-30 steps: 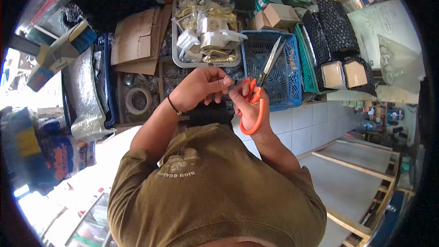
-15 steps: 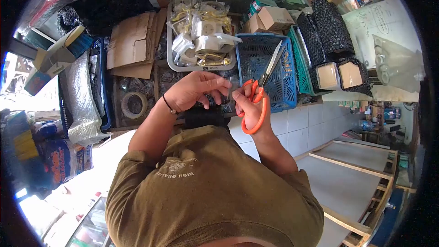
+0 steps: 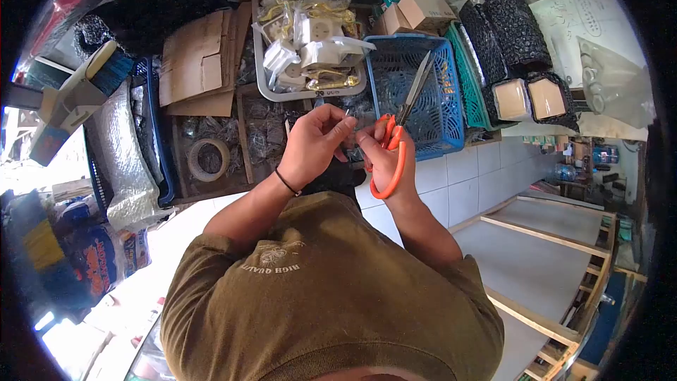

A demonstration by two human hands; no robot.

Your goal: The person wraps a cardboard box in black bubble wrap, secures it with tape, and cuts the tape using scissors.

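Orange-handled scissors [image 3: 400,159] rest in my right hand [image 3: 386,159], their long blades pointing up over the blue basket [image 3: 412,42]. The thumb and fingertips of that hand also pinch a small clear piece, too small to make out. My left hand [image 3: 317,140] is closed beside it, thumb against the fingers, on something thin and hard to see. Above the hands stands a white tray [image 3: 310,96] heaped with plastic-wrapped sockets [image 3: 319,30] and gold-coloured handles [image 3: 330,82].
Folded cardboard [image 3: 194,63] lies left of the tray. A tape roll [image 3: 208,160] sits in a wooden compartment. Further left are a brush [image 3: 106,70] and silver bubble wrap [image 3: 127,162]. Right of the blue basket are a green basket [image 3: 471,85] and black bubble-wrapped packages [image 3: 515,35].
My left hand has closed its fingers into a pinch and moved slightly right, nearer my right hand. The scissors have shifted slightly upward.
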